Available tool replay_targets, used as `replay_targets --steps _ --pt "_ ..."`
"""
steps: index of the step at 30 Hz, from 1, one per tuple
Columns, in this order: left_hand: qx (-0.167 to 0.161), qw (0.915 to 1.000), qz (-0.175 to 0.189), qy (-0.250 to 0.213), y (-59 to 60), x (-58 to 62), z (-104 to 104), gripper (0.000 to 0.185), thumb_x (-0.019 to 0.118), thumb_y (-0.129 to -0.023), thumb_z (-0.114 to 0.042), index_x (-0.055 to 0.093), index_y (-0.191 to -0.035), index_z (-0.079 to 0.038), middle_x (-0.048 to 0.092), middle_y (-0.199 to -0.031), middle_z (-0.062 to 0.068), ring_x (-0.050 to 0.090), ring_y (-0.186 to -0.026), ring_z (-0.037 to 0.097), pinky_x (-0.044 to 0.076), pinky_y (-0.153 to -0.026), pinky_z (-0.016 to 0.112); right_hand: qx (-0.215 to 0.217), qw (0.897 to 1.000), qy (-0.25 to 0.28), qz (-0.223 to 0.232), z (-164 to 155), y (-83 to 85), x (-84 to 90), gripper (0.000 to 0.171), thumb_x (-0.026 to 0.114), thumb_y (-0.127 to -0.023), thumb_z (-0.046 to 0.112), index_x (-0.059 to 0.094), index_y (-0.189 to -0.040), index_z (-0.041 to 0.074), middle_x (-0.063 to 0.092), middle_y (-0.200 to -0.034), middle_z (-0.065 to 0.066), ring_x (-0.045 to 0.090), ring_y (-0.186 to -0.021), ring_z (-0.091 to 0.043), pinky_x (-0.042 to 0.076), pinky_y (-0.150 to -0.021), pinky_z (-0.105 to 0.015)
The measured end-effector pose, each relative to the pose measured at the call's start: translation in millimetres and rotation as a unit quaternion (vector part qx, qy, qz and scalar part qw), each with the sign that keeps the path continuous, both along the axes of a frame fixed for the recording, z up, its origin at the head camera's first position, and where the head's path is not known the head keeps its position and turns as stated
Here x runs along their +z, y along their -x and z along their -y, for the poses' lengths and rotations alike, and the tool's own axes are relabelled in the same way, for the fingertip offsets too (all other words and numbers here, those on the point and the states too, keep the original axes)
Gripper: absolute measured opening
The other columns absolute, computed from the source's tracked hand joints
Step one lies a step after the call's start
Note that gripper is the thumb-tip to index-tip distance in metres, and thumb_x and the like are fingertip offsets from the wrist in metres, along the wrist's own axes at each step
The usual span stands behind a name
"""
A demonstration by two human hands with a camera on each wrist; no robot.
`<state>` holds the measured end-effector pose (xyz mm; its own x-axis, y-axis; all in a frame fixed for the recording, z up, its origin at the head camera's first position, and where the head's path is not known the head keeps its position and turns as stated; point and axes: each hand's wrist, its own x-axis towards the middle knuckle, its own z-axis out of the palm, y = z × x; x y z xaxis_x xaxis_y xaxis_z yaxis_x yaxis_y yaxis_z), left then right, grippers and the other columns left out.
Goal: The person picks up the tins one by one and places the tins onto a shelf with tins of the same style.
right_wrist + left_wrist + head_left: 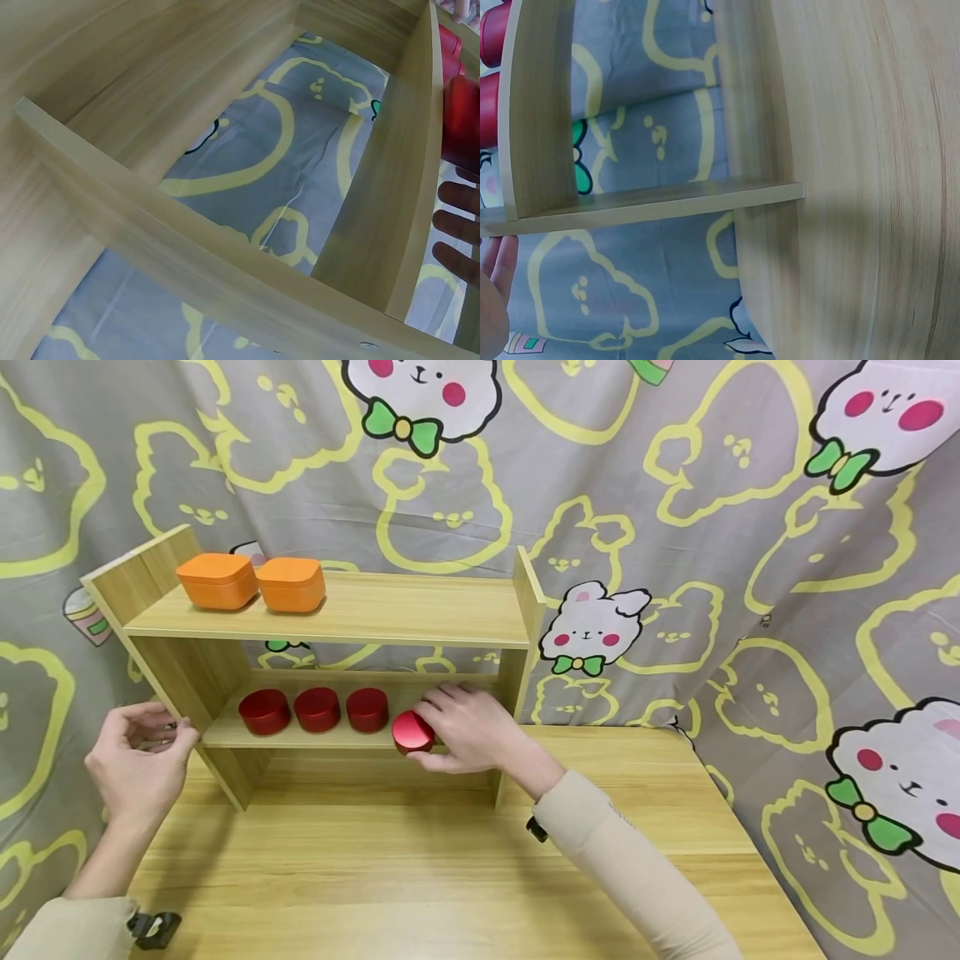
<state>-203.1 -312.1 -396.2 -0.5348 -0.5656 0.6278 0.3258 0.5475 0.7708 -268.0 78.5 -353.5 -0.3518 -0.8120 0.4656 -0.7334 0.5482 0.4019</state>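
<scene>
Red metal showed between the curled fingers of the right hand [468,727]: a small round red tin [412,732], tipped so its lid faced outward, was gripped at the front edge of the lower shelf [300,739]. The thumb lay under the tin and the other fingers wrapped over its far side. In the right wrist view the tin [461,120] sat just above three fingertips [457,225], beside a wooden upright.

Just past the fingertips, further along the same shelf, three more red tins [317,709] stood upright in a row, close together and apart from the held one.

The left hand [142,760] rested against the outer side panel of the wooden shelf unit [168,693], fingers loosely bent and touching the panel's front edge; it pinched nothing that could be seen. In the left wrist view only a sliver of that hand [493,292] showed below the shelf board.

Above both hands, on the top shelf, two orange boxes [251,582] sat side by side, touching. The unit stood on a wooden table [420,877] before a cartoon-printed curtain [675,510].
</scene>
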Motion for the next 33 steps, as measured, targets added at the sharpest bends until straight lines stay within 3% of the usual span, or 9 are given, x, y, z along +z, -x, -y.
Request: replay_targets --steps 7,13,19,28,33 --pt "0.001 1.0000 0.001 0.003 2.0 -0.6 2.4 0.023 0.070 -0.085 0.002 0.070 -0.105 -0.009 0.059 -0.081 -0.032 0.058 -0.069 -0.023 0.048 -0.063 -0.004 -0.020 1.000 0.001 0.016 2.2 1.8 0.9 0.055 0.059 -0.096 0.065 0.074 -0.119 0.017 0.074 -0.112 0.003 0.072 -0.104 -0.018 0.064 -0.088 -0.033" --pt "0.001 1.0000 0.002 0.006 1.6 -0.5 2.6 0.023 0.070 -0.085 0.002 0.070 -0.105 -0.008 0.058 -0.081 -0.034 0.058 -0.069 -0.023 0.048 -0.063 -0.004 -0.033 0.999 -0.010 0.016 3.5 2.8 0.9 0.058 0.055 -0.100 0.064 0.072 -0.128 0.016 0.074 -0.119 0.002 0.072 -0.112 -0.020 0.064 -0.094 -0.035" --pt "0.001 1.0000 0.005 0.006 3.0 -3.6 5.1 0.025 0.070 -0.085 0.002 0.070 -0.105 -0.013 0.058 -0.081 -0.033 0.058 -0.069 -0.022 0.048 -0.063 -0.004 -0.043 0.999 -0.021 0.013 4.3 4.4 0.7 0.056 0.056 -0.102 0.060 0.071 -0.133 0.015 0.074 -0.123 0.000 0.072 -0.117 -0.022 0.064 -0.098 -0.036" --pt "0.000 1.0000 0.002 0.005 5.3 -8.5 8.9 0.029 0.070 -0.085 0.001 0.068 -0.102 -0.022 0.059 -0.081 -0.030 0.057 -0.068 -0.022 0.047 -0.063 -0.004 -0.050 0.998 -0.019 0.022 6.6 9.5 -1.1 0.055 0.055 -0.102 0.058 0.071 -0.132 0.015 0.074 -0.123 -0.001 0.071 -0.119 -0.021 0.064 -0.096 -0.038" --pt "0.000 1.0000 0.002 0.006 4.7 -7.2 8.3 0.027 0.070 -0.085 0.001 0.069 -0.104 -0.017 0.060 -0.081 -0.031 0.058 -0.068 -0.022 0.047 -0.062 -0.004 -0.051 0.998 -0.013 0.025 7.7 13.2 -2.7 0.054 0.056 -0.102 0.058 0.071 -0.130 0.014 0.074 -0.122 -0.001 0.071 -0.118 -0.022 0.064 -0.093 -0.038"
